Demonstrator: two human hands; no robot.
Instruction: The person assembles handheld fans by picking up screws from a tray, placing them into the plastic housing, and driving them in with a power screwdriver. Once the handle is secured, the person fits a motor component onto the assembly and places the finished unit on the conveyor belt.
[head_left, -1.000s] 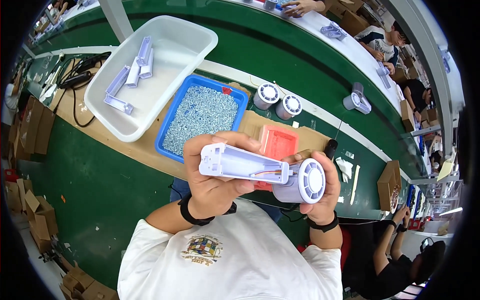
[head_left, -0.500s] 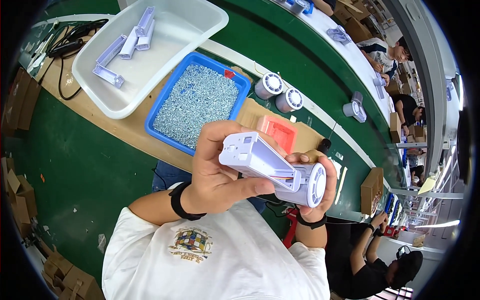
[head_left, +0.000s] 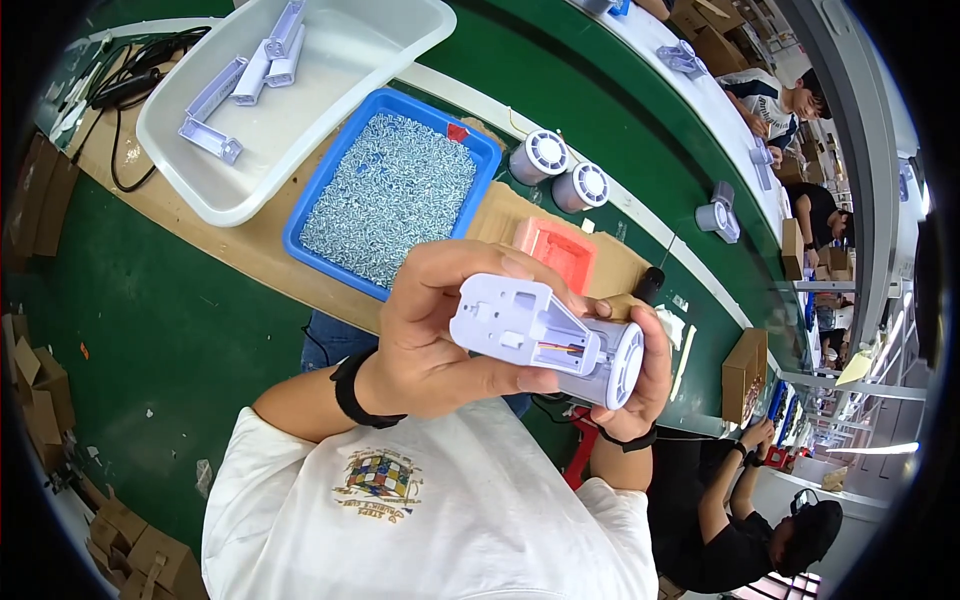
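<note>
Looking down from the head camera, we see both hands raised in front of the chest, sharing one white plastic fan housing point(head_left: 545, 335). Our left hand point(head_left: 440, 345) is wrapped around its flat, squared end — thumb underneath, fingers curled over the top edge. Our right hand point(head_left: 640, 385) cups the round end, where a ring of slots shows, with fingers closed behind it. The housing lies tilted, its open side facing up, and thin red and yellow wires show inside the hollow. Each wrist carries a black band.

Beyond the hands, on the brown desk point(head_left: 250, 250), stands a blue tray point(head_left: 390, 190) filled with small silvery screws. Just left of it sits a white tub point(head_left: 300, 100) holding a few long pale plastic parts point(head_left: 250, 75). Right of the blue tray lies a red plastic piece point(head_left: 555, 250), and farther back two round white fan heads point(head_left: 560, 170) stand side by side at the edge of the green belt point(head_left: 620, 110). A black cable point(head_left: 130, 85) lies coiled at the far left of the desk. Brown cardboard boxes point(head_left: 40, 390) are stacked on the floor to our left. Other people sit along the belt at the upper right and lower right.
</note>
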